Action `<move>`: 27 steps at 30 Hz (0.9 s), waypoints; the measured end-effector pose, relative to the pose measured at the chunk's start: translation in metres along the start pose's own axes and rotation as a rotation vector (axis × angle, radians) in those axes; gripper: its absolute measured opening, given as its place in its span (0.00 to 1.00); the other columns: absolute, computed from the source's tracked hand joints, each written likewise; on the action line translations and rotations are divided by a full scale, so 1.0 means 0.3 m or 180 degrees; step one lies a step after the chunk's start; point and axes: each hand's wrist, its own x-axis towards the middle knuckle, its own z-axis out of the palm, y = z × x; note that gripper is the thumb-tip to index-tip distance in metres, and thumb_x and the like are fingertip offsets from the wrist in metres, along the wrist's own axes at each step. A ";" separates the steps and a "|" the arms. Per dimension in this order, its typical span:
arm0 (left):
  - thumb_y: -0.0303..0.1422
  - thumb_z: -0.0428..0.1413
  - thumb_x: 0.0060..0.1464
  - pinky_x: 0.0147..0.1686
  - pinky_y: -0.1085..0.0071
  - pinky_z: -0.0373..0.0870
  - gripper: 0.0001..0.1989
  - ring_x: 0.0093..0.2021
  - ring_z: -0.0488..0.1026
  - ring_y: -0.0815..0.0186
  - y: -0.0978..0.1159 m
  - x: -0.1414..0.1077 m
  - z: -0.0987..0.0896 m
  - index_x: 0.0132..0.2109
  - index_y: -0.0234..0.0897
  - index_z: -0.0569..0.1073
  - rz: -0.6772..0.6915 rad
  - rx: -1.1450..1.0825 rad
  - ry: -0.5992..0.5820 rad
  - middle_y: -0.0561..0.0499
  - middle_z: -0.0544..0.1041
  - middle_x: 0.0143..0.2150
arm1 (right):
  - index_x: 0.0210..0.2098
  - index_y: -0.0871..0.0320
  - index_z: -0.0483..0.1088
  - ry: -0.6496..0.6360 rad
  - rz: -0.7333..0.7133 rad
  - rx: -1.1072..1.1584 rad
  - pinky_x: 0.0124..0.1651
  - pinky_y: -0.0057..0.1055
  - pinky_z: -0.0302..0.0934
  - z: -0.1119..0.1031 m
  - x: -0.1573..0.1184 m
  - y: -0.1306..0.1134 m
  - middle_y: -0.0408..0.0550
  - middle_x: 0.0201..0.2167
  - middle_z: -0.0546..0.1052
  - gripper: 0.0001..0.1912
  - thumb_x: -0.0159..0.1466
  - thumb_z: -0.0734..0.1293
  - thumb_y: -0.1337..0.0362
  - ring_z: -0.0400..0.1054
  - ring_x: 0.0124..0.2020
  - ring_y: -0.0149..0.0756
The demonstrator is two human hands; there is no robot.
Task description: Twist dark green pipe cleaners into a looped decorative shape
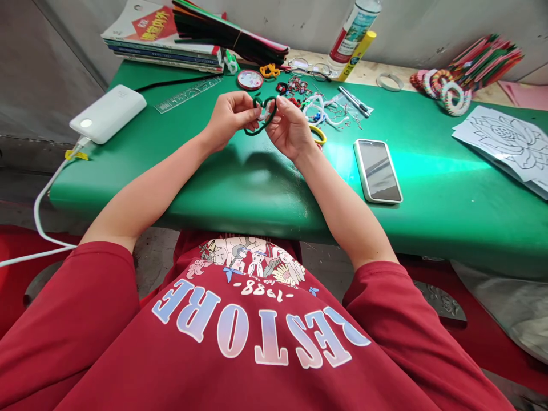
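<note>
Between my hands, above the green table top, is a dark green fuzzy stem point(260, 132) bent into curves, with a small white piece near its middle. My left hand point(231, 119) pinches its left part between thumb and fingers. On the other side, my right hand point(291, 127) grips the loop's right edge with thumb and forefinger. Just behind the right hand lie white fuzzy stems point(321, 108), a yellow ring point(318, 135) and small red beaded pieces point(298, 85).
The green table point(205, 188) carries a white power bank point(108, 114) at left and a phone point(378, 171) at right. Behind are magazines point(162, 28), a ruler point(188, 94), glasses point(299, 67), a bottle point(353, 31) and a yellow tube point(357, 56). Drawn sheets point(505, 140) lie far right.
</note>
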 end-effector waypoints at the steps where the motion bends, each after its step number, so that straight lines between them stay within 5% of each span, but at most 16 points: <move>1: 0.22 0.75 0.74 0.45 0.64 0.86 0.28 0.33 0.83 0.64 0.001 -0.002 0.001 0.29 0.48 0.74 -0.0103 -0.0071 -0.0007 0.57 0.85 0.31 | 0.39 0.48 0.67 -0.0007 -0.0009 -0.0007 0.44 0.32 0.85 0.001 -0.004 -0.001 0.41 0.38 0.83 0.30 0.80 0.90 0.52 0.86 0.45 0.42; 8: 0.17 0.68 0.81 0.48 0.66 0.89 0.28 0.35 0.86 0.67 0.020 -0.015 0.002 0.31 0.44 0.73 -0.0414 -0.0221 -0.0112 0.54 0.87 0.34 | 0.40 0.49 0.67 -0.0171 -0.0168 -0.0115 0.51 0.36 0.85 0.016 -0.057 -0.033 0.44 0.37 0.81 0.33 0.81 0.90 0.44 0.85 0.51 0.46; 11: 0.18 0.70 0.80 0.53 0.62 0.93 0.27 0.36 0.88 0.65 0.025 -0.019 0.000 0.33 0.43 0.73 -0.0324 -0.0132 -0.0110 0.55 0.86 0.34 | 0.40 0.49 0.68 -0.0104 -0.0156 -0.0181 0.49 0.36 0.84 0.018 -0.062 -0.042 0.43 0.37 0.80 0.31 0.80 0.90 0.48 0.86 0.53 0.47; 18: 0.26 0.81 0.73 0.35 0.61 0.85 0.26 0.27 0.81 0.63 -0.026 0.012 -0.017 0.34 0.48 0.74 0.0181 0.0249 -0.0145 0.58 0.81 0.29 | 0.40 0.49 0.72 -0.0213 -0.0178 -0.0053 0.51 0.33 0.87 -0.005 -0.054 -0.042 0.40 0.36 0.78 0.24 0.81 0.89 0.62 0.85 0.43 0.41; 23: 0.20 0.73 0.67 0.38 0.56 0.86 0.22 0.28 0.77 0.63 -0.074 0.042 -0.027 0.33 0.50 0.75 0.0455 0.0521 -0.0052 0.57 0.83 0.31 | 0.39 0.46 0.75 -0.0277 -0.0316 -0.0516 0.49 0.36 0.89 -0.025 -0.062 -0.058 0.41 0.35 0.78 0.26 0.76 0.93 0.53 0.83 0.40 0.44; 27: 0.27 0.77 0.62 0.37 0.54 0.88 0.24 0.28 0.77 0.62 -0.092 0.051 -0.042 0.30 0.53 0.72 0.0467 0.0523 0.0007 0.58 0.81 0.28 | 0.38 0.45 0.75 -0.0540 -0.0567 -0.1173 0.52 0.39 0.87 -0.039 -0.050 -0.067 0.45 0.40 0.82 0.28 0.72 0.95 0.49 0.85 0.46 0.48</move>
